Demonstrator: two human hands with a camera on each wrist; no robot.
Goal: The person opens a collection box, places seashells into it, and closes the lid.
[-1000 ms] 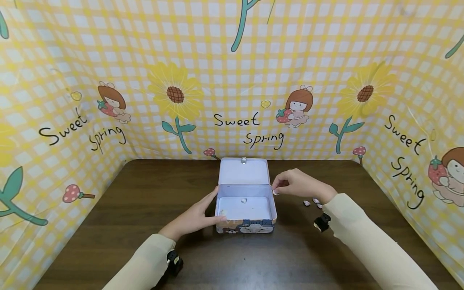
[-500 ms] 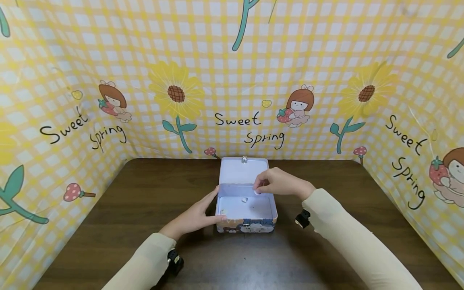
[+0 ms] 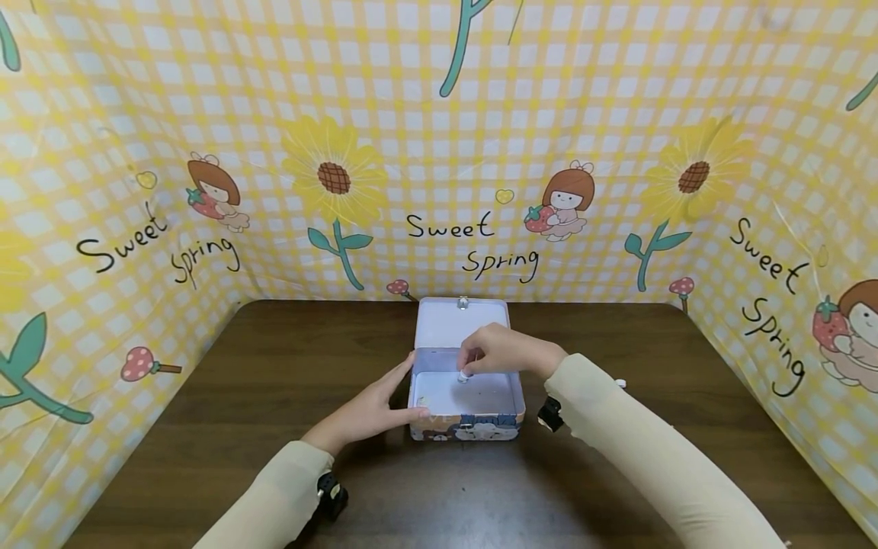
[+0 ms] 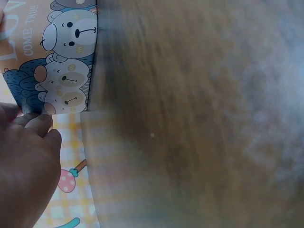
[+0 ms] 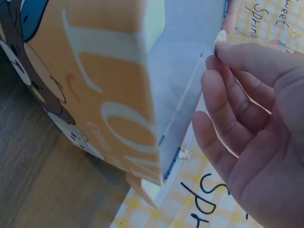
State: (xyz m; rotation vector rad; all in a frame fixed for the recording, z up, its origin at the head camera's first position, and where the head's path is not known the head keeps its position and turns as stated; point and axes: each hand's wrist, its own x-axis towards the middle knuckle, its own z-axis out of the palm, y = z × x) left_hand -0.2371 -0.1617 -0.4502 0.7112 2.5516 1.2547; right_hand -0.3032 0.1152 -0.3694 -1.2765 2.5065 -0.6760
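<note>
An open tin box [image 3: 473, 396] with a white inside and printed cartoon bears stands mid-table, its lid [image 3: 439, 324] tipped back. My left hand [image 3: 370, 412] holds the box's left side, thumb on the front rim and fingers along the side wall. In the left wrist view its fingertips touch the box's printed face [image 4: 66, 52]. Over the box's inside, my right hand [image 3: 504, 351] pinches a small flat white piece with a dark edge [image 5: 220, 42] between thumb and index finger. The other right fingers are loosely bent. The hand hides part of the box floor.
A small white piece [image 3: 620, 383] shows on the brown table [image 3: 295, 343] beside the right sleeve [image 3: 617, 427], which covers the spot around it. A shiny clasp [image 3: 463, 303] sits on the lid's edge. Yellow checked cloth [image 3: 384, 76] hangs behind and at both sides.
My right hand has moved left from the box's right edge to over its middle, carrying the white piece. Its sleeve now covers small pieces seen earlier on the table. The left hand stayed put.
</note>
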